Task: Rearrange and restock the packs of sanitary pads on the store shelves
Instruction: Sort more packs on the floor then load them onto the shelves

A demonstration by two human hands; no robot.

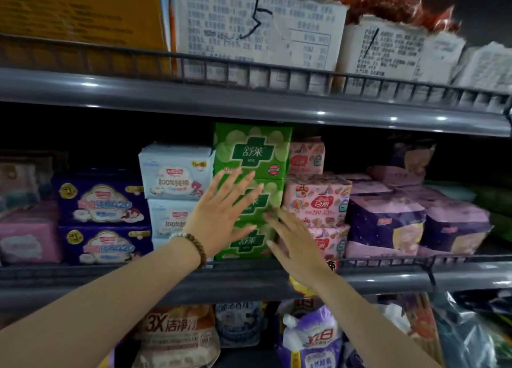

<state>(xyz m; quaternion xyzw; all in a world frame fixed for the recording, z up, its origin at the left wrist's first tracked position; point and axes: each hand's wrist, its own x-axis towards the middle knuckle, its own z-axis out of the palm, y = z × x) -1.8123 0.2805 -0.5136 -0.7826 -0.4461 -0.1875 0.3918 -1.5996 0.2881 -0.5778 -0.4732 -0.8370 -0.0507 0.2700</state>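
Observation:
A stack of green pad packs (253,151) stands in the middle of the grey shelf (388,279). My left hand (219,215), with a bead bracelet on the wrist, lies flat with straight, spread fingers on the front of the middle and lower green packs. My right hand (293,243) is open too, fingers straight, at the right edge of the green stack where it meets the pink packs (318,198). White packs (174,171) are stacked left of the green ones, and dark purple packs (102,198) further left.
Purple and lilac packs (388,221) fill the shelf's right side, a pink pack (27,237) the far left. The upper shelf (249,99) holds cardboard boxes (249,30). Detergent bags (310,337) stand on the level below.

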